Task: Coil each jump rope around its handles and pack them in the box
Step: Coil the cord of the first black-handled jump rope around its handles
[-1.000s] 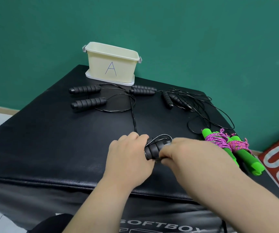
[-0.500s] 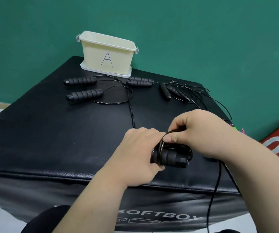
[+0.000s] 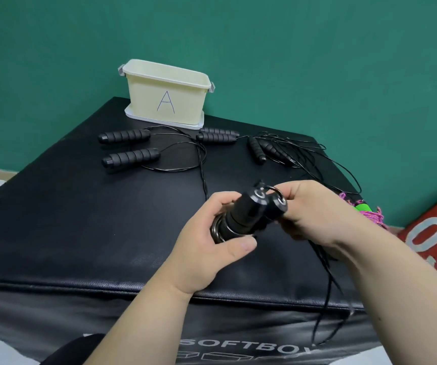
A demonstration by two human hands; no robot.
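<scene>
Head view, left to right: a pair of loose black ribbed foam handles [image 3: 130,159] lies on the black padded tabletop [image 3: 80,219], in front of the cream plastic box marked A [image 3: 168,96] at the far edge. Centre stage, the left hand [image 3: 207,233] has its grip wrapped round two black jump-rope handles [image 3: 249,214] held side by side, thin black cord [image 3: 217,227] looped round their lower end. The right hand [image 3: 314,209] pinches the cord up at the caps, slack trailing over the front edge. Far right, a green-handled rope bound in pink cord [image 3: 370,214] peeks out behind the wrist.
</scene>
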